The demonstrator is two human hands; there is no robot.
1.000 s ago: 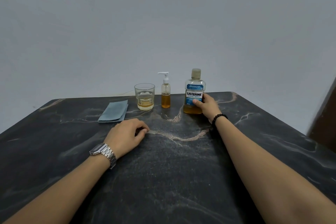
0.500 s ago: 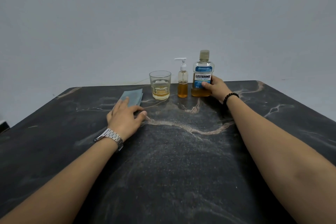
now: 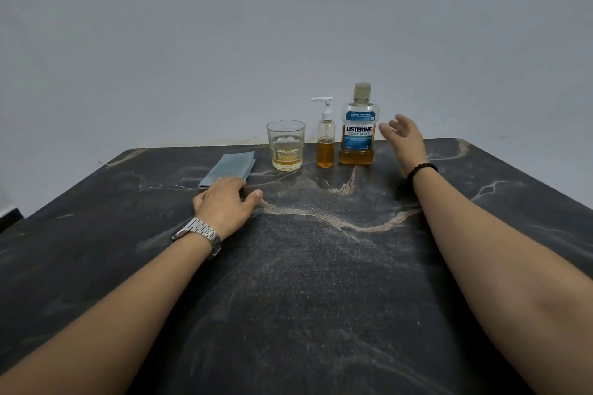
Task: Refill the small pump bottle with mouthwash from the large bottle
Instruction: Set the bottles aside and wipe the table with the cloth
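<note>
We see the capped Listerine bottle upright, the small pump bottle just left of it. Our right hand, fingers spread, hovers beside it; our left hand lies flat, gripping nothing.

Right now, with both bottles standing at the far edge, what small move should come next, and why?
Probably the right hand should close around the large bottle. It hovers open just beside it, not touching, and the cap is on. The pump bottle is about half full, and the left hand rests on the table.
</note>
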